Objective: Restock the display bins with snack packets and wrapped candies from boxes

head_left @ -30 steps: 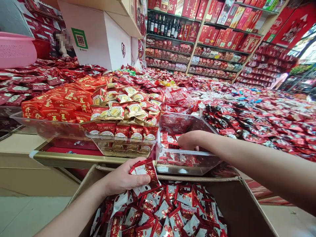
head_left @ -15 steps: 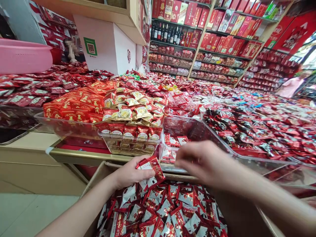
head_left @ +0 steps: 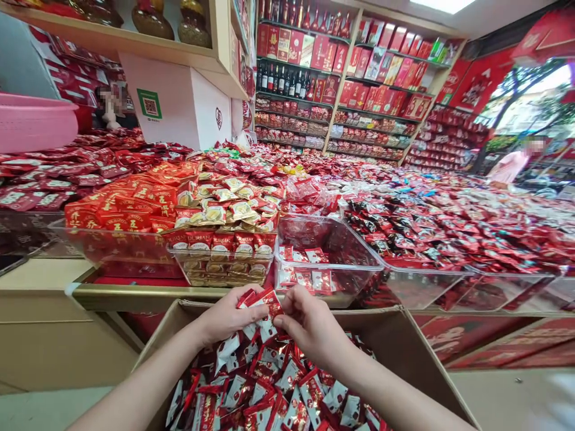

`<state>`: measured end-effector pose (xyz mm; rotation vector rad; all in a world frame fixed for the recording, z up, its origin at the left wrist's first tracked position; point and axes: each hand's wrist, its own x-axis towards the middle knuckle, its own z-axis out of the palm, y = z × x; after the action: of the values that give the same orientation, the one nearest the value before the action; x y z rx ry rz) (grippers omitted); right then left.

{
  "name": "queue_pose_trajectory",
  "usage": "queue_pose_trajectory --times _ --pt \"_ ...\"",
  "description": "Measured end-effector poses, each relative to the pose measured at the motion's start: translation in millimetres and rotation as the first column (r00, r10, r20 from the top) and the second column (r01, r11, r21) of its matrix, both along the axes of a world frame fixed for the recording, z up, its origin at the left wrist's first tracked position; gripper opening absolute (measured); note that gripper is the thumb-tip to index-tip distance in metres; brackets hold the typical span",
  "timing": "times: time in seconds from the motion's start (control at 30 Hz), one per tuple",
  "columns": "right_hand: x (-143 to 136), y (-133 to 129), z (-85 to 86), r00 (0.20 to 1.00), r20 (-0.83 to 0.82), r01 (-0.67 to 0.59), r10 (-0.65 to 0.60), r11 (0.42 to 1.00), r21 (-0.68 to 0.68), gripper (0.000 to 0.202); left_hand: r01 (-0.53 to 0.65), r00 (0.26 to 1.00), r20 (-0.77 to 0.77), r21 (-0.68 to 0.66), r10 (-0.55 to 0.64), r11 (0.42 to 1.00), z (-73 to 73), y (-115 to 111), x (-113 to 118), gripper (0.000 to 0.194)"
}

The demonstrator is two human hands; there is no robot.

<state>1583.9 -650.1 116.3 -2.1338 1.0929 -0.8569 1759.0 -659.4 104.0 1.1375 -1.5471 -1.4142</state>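
My left hand (head_left: 224, 317) is closed around a small stack of red-and-white candy packets (head_left: 271, 302), its thumb lying across the front. Close beside it, my right hand (head_left: 317, 326) has its thumb and fingers pinched at the right edge of these packets. Both hands are above an open cardboard box (head_left: 408, 353) filled with loose packets (head_left: 287, 383) of the same red-and-white kind. Just beyond the hands stands a clear plastic bin (head_left: 359, 239), where a few rows of these packets (head_left: 309, 278) lie flat at the near left.
Left of the bin, durian candies (head_left: 222, 245) are stacked in a clear container, beside orange-red packets (head_left: 130, 203). Dark-red candies (head_left: 426, 224) fill bins on the right. A pink basin (head_left: 36, 123) stands at far left. A person (head_left: 510, 164) is at far right.
My right hand has come back from over the clear bin to the packets in my left hand. The camera view has tilted up and turned slightly right.
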Motion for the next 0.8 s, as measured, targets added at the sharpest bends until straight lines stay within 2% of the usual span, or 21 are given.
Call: queue_pose_trajectory --times 0.07,0.17,0.27,0.33,0.4,0.47,0.53,0.67,0.8 --pt "-10.0 6.8 21.3 0.995 -0.095 0.006 -0.013 0.998 -0.068 0.01 -0.003 1.0 -0.029 -0.008 0.003 1.0 0.8 -0.5 0.3 0.027" --pt "-34.0 4.2 69.0 0.965 -0.221 0.095 -0.14 0.975 -0.203 0.008 0.061 0.994 -0.086 -0.021 -0.063 0.998 1.2 -1.1 0.4 0.028" --pt "-56.4 -26.0 111.5 0.869 -0.349 0.236 -0.351 0.913 -0.332 0.008 0.086 0.994 -0.073 -0.011 -0.086 0.996 2.0 -1.3 -0.2 0.024" --pt "-62.9 -57.9 124.9 0.745 -0.488 0.284 -0.454 0.879 -0.383 0.012 0.073 0.997 -0.042 0.01 -0.072 0.997 2.8 -1.2 -0.7 0.023" --pt "-61.0 -91.6 125.0 0.607 -0.642 0.266 -0.468 0.881 -0.391 0.014 0.073 0.997 -0.029 0.016 -0.072 0.997 3.3 -1.3 -0.8 0.023" --pt "-52.8 -121.1 116.1 0.466 -0.782 0.22 -0.415 0.91 -0.351 0.018 0.081 0.996 -0.032 0.016 -0.08 0.997 3.5 -1.7 -0.5 0.024" --pt "-42.7 -143.2 103.2 0.36 -0.861 0.202 -0.358 0.931 -0.303 0.022 0.088 0.996 -0.035 0.029 -0.087 0.996 3.2 -2.0 0.3 0.025" --pt "-31.8 -168.2 76.2 0.287 -0.91 0.2 -0.299 0.948 -0.248 0.024 0.097 0.994 -0.062 0.059 -0.093 0.994 2.1 -1.7 2.5 0.025" --pt "-35.3 -177.7 53.7 0.291 -0.925 0.181 -0.243 0.964 -0.196 0.024 0.111 0.992 -0.076 0.069 -0.105 0.991 0.9 -2.2 4.4 0.024"
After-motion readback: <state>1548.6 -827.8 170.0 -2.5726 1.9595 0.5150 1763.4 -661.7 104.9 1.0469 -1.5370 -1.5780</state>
